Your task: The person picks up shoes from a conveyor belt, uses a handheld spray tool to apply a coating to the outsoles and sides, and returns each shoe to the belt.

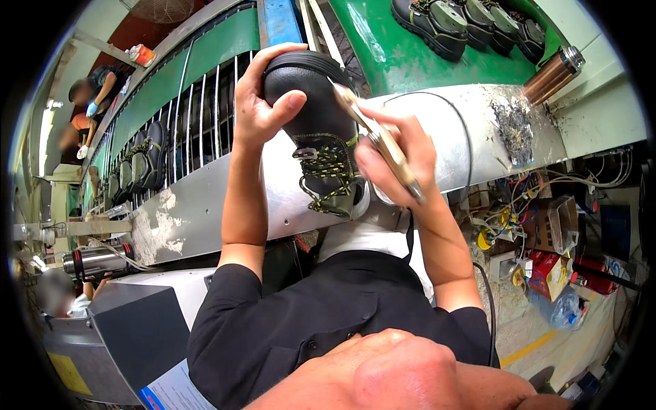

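A black work shoe (pixel 309 109) with yellow-flecked laces is held toe-up above the metal ledge. Round its toe and sole edge wraps my left hand (pixel 258 106), the thumb pressed on the upper. My right hand (pixel 408 149) grips a slim tan tool (pixel 384 142) with a pointed, pale tip; motion blurs it, and I cannot make out its exact kind. That tip lies against or just beside the side of the toe, near the sole edge. The far side of the shoe is hidden.
Several black shoes (pixel 437 31) stand on the green belt (pixel 372 51) ahead, and more shoes (pixel 147 157) on the left rack. A copper-coloured flask (pixel 555 74) lies at the right. A thin cable crosses the metal ledge (pixel 502 154). Wiring hangs below right. Co-workers are at far left.
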A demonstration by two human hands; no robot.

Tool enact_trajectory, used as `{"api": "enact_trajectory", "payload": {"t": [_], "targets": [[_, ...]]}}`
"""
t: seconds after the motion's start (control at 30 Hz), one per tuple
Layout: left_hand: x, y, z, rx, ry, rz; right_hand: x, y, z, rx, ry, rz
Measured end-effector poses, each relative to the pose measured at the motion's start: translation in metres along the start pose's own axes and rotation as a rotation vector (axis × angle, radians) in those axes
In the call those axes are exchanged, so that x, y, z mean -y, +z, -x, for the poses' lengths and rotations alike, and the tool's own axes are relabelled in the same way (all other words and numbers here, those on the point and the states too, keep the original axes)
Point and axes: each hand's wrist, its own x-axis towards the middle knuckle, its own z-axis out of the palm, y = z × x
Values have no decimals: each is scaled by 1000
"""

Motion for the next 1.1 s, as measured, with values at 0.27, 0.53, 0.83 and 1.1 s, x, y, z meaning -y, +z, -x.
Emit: {"api": "enact_trajectory", "payload": {"t": [0.27, 0.53, 0.83, 1.1], "targets": [[30, -16, -9, 0, -113, 164, -42, 16, 4, -159, 105, -137], [49, -19, -12, -26, -136, 218, -80, 13, 57, -102, 164, -90], [69, -41, -3, -111, -171, 211, -83, 17, 85, -79, 269, -161], [104, -78, 42, -368, -370, 219, -83, 11, 97, -179, 487, -404]]}}
